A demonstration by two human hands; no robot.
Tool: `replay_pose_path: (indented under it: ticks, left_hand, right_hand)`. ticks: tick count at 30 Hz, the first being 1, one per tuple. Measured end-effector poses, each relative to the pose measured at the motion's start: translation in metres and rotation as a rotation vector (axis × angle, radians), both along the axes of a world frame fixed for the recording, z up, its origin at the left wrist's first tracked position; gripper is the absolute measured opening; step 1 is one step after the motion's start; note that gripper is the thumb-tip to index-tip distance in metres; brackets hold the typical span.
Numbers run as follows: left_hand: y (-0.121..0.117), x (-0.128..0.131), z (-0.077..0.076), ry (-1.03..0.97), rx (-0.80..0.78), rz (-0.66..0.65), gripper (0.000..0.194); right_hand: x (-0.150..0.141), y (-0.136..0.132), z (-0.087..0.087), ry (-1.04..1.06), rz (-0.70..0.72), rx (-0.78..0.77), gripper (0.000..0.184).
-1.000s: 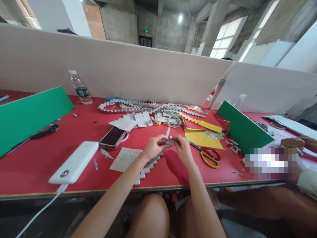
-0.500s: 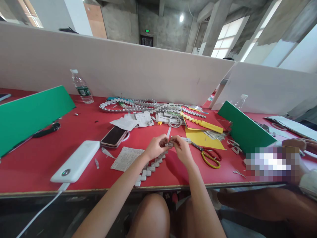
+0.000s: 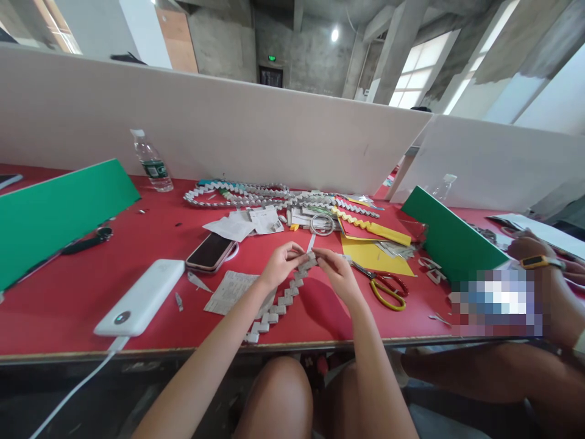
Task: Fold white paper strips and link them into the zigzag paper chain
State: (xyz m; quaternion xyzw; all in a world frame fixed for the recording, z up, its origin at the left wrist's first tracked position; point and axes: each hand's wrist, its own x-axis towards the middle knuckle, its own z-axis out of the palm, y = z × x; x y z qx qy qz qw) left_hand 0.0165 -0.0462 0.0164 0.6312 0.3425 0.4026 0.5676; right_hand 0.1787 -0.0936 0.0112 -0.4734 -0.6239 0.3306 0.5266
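Both hands meet above the red table [image 3: 82, 292], pinching the top end of a folded grey-white paper chain [image 3: 278, 305]. My left hand [image 3: 281, 265] grips that end from the left. My right hand [image 3: 336, 271] pinches it from the right, fingers closed on the folds. The chain's zigzag links trail down and left from my hands to the table's front edge. A printed paper slip [image 3: 231, 291] lies just left of the chain. Yellow-handled scissors [image 3: 386, 289] rest to the right of my right hand.
A phone [image 3: 210, 252], a white power bank [image 3: 144, 297] with its cable, a water bottle [image 3: 152, 161], long finished paper chains [image 3: 242, 194], yellow paper [image 3: 372, 256] and green boards [image 3: 55, 210] lie on the table. A co-worker's hand with a watch [image 3: 534, 253] works at the right.
My hands have lifted the chain's end slightly, so its links now show between them. The co-worker's hand at the right has moved up and back.
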Motion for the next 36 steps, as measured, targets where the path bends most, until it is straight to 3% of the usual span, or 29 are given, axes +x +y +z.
replay_pose_path:
  ticks: [6,19,25,28,36]
  left_hand:
    - [0.002,-0.001,-0.002,-0.043,-0.035,0.01,0.029]
    - [0.002,-0.002,0.004,-0.021,-0.006,0.065,0.033]
    - [-0.002,0.001,0.0,-0.007,0.13,0.166,0.027]
    - [-0.003,0.002,-0.003,0.045,0.21,0.216,0.023]
    - [-0.006,0.0,-0.008,0.203,0.377,0.165,0.015]
  right_hand:
    - [0.001,-0.002,-0.006,0.139,0.116,-0.069,0.042]
    - [-0.006,0.002,-0.006,0.137,0.066,-0.027,0.035]
    - [-0.011,0.005,-0.005,0.163,-0.014,-0.023,0.035]
    - [-0.01,0.006,-0.002,0.211,-0.062,-0.074,0.026]
    - [0.0,0.014,-0.009,0.149,-0.009,-0.163,0.021]
